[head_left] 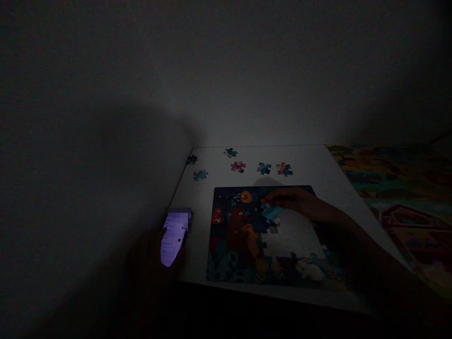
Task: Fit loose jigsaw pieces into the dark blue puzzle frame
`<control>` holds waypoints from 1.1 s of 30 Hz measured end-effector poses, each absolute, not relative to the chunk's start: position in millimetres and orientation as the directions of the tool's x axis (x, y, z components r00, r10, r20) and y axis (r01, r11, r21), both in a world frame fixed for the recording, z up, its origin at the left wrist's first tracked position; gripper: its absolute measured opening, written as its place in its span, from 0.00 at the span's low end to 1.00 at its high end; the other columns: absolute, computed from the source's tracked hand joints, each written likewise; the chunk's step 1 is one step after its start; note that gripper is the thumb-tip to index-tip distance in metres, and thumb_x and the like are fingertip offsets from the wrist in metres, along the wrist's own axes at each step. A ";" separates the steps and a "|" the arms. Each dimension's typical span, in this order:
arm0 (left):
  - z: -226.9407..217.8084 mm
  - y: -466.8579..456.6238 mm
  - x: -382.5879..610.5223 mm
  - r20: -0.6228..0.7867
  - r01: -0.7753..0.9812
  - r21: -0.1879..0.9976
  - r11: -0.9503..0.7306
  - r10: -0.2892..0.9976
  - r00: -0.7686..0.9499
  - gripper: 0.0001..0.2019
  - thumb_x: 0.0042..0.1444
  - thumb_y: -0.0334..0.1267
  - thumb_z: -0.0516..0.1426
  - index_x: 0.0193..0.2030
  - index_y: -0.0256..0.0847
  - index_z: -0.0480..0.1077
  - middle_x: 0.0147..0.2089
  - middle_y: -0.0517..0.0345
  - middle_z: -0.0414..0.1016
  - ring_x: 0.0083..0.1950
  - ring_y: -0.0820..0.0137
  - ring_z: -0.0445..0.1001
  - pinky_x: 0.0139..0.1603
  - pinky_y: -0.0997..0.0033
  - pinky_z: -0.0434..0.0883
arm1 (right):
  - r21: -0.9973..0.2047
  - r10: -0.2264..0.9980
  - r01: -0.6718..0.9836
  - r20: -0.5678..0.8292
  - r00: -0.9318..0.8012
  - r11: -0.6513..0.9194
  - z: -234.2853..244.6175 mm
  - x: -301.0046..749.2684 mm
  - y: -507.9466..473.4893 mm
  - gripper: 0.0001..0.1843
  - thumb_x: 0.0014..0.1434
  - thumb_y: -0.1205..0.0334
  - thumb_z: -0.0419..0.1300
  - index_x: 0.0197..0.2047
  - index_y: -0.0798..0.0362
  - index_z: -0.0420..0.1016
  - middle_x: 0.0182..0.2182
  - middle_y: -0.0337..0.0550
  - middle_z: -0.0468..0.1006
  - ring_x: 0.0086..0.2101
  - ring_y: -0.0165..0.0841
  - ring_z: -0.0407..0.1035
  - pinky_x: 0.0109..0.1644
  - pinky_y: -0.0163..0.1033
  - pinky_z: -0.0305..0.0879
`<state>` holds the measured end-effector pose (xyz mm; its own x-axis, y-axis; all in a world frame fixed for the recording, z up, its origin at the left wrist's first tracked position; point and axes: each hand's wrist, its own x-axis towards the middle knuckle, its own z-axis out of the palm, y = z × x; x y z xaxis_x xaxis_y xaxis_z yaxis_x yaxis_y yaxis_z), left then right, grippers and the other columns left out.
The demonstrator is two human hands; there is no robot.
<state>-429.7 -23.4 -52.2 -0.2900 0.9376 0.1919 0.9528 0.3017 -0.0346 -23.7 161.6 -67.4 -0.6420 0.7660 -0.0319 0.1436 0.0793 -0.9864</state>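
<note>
The room is very dark. A lit smartphone (173, 238) with a purple-white screen is in my left hand (150, 249), whose fingers wrap round its sides. My right hand (294, 200) reaches over a partly filled jigsaw puzzle (236, 230) with a sea picture. Its fingertips are pinched at a blue jigsaw piece (272, 214) on the upper edge of the puzzle's open area. Whether that piece lies flat or is slightly raised, I cannot tell. The pale bare part of the board shows below my right hand.
Several loose jigsaw pieces lie behind the board, among them a pink piece (238, 166) and a teal piece (200, 175). The white table (192, 197) meets walls at the left and back. A colourful picture sheet (395, 212) lies on the right.
</note>
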 end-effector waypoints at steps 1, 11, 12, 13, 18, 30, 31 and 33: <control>-53.8 -23.2 -430.5 0.190 0.952 -0.043 0.302 0.938 -0.289 0.34 0.55 0.59 0.53 0.62 0.39 0.65 0.64 0.40 0.63 0.66 0.47 0.61 0.67 0.44 0.59 | -0.985 0.761 0.153 -0.041 -0.648 0.077 -67.4 -23.3 161.9 0.19 0.59 0.46 0.63 0.47 0.48 0.81 0.47 0.45 0.80 0.48 0.40 0.73 0.59 0.51 0.66; -57.0 -26.1 -430.4 0.228 0.954 -0.097 0.285 0.939 -0.257 0.29 0.56 0.55 0.55 0.61 0.43 0.70 0.65 0.41 0.59 0.66 0.44 0.59 0.64 0.40 0.61 | -0.984 0.735 0.146 -0.027 -0.677 0.098 -67.2 -22.3 163.6 0.16 0.61 0.49 0.62 0.48 0.47 0.80 0.46 0.44 0.80 0.48 0.40 0.72 0.59 0.51 0.65; -57.4 -26.1 -431.4 0.237 0.956 -0.097 0.276 0.939 -0.248 0.28 0.56 0.55 0.55 0.60 0.43 0.70 0.65 0.41 0.60 0.65 0.43 0.60 0.63 0.39 0.62 | -0.985 0.736 0.139 -0.020 -0.677 0.102 -69.0 -22.2 164.0 0.16 0.61 0.50 0.62 0.48 0.47 0.80 0.46 0.44 0.79 0.48 0.39 0.72 0.59 0.50 0.65; -57.9 -26.0 -433.1 0.242 0.958 -0.095 0.272 0.939 -0.242 0.28 0.56 0.55 0.55 0.60 0.43 0.71 0.65 0.40 0.60 0.65 0.43 0.60 0.62 0.38 0.63 | -0.986 0.737 0.131 -0.013 -0.675 0.102 -71.1 -22.0 164.4 0.16 0.61 0.50 0.62 0.48 0.47 0.80 0.47 0.44 0.79 0.48 0.39 0.72 0.59 0.50 0.65; -57.5 -22.5 -440.7 0.221 0.967 -0.080 0.243 0.950 -0.221 0.31 0.57 0.57 0.54 0.62 0.40 0.68 0.60 0.38 0.66 0.62 0.42 0.64 0.59 0.36 0.66 | -0.992 0.749 0.090 0.003 -0.663 0.084 -75.5 -22.3 164.9 0.15 0.60 0.51 0.63 0.48 0.49 0.80 0.47 0.44 0.80 0.48 0.38 0.72 0.59 0.50 0.64; -58.8 -10.3 -343.0 0.391 0.916 0.028 -0.401 0.847 0.359 0.17 0.65 0.43 0.54 0.60 0.48 0.67 0.58 0.51 0.73 0.57 0.60 0.72 0.55 0.57 0.74 | -1.000 0.753 0.026 -0.025 -0.658 -0.011 -70.0 -27.5 161.0 0.14 0.56 0.53 0.68 0.41 0.52 0.75 0.40 0.42 0.79 0.43 0.35 0.73 0.54 0.48 0.66; -61.9 -9.0 -338.5 0.384 0.908 0.038 -0.416 0.846 0.371 0.18 0.64 0.43 0.54 0.60 0.47 0.67 0.58 0.51 0.73 0.57 0.60 0.72 0.54 0.58 0.74 | -1.000 0.751 0.024 -0.024 -0.659 -0.011 -70.1 -27.5 160.8 0.14 0.55 0.53 0.68 0.41 0.52 0.75 0.39 0.42 0.78 0.43 0.35 0.73 0.54 0.48 0.66; -67.9 -7.9 -331.5 0.385 0.906 0.061 -0.418 0.848 0.365 0.18 0.64 0.44 0.55 0.60 0.48 0.68 0.59 0.51 0.72 0.58 0.60 0.71 0.55 0.58 0.74 | -1.000 0.746 0.023 -0.024 -0.665 -0.012 -69.8 -27.5 160.4 0.14 0.56 0.53 0.68 0.40 0.52 0.75 0.39 0.42 0.78 0.42 0.35 0.73 0.54 0.47 0.66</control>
